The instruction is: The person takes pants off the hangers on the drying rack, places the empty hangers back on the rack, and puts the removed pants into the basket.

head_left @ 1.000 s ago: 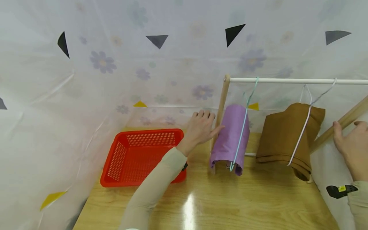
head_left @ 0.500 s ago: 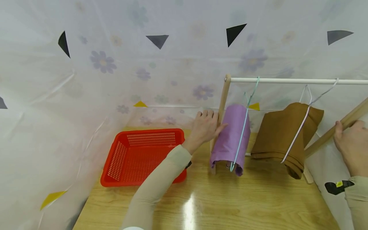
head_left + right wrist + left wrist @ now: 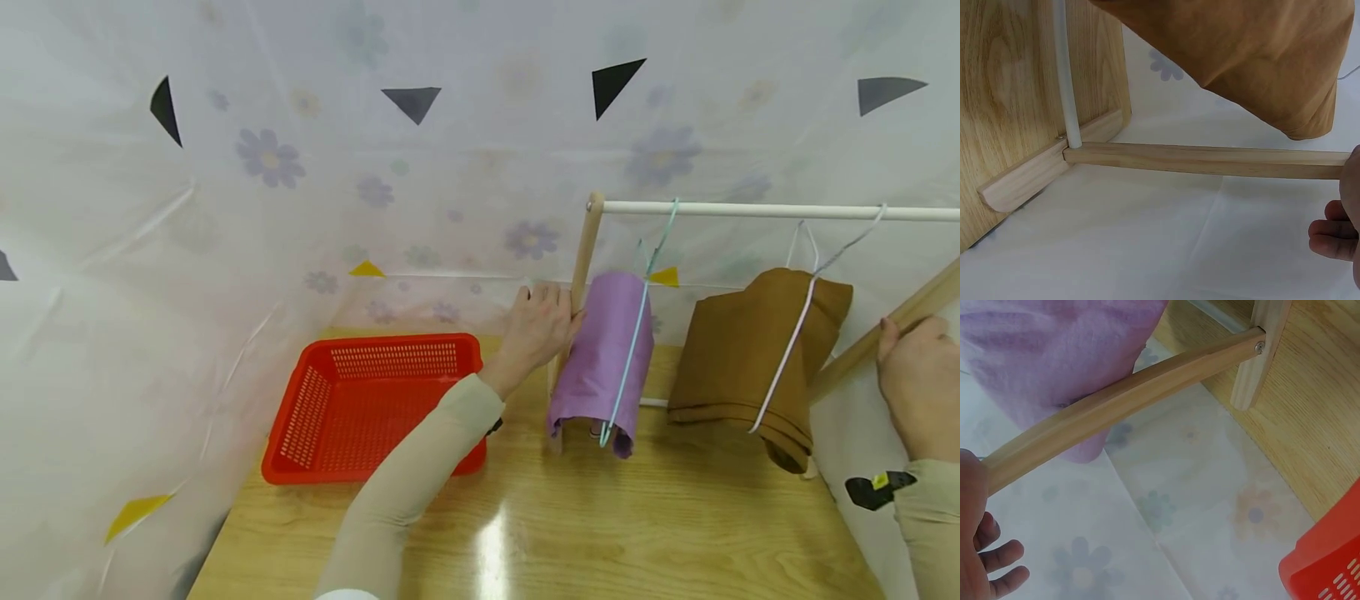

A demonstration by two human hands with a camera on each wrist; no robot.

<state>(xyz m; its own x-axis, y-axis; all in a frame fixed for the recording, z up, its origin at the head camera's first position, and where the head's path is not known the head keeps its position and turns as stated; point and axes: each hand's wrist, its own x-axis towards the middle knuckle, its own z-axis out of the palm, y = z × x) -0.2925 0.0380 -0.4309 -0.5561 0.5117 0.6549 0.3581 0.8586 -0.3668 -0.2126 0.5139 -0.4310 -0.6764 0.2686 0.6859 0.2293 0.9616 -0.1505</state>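
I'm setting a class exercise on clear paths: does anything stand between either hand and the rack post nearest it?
Nothing visible does. The left hand is on the left post, the right hand on the right post. The purple cloth and brown cloth hang inward of the hands, not between.

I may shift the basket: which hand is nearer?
Left: the left hand is just right of the basket; the right hand is farther, at the right wooden post.
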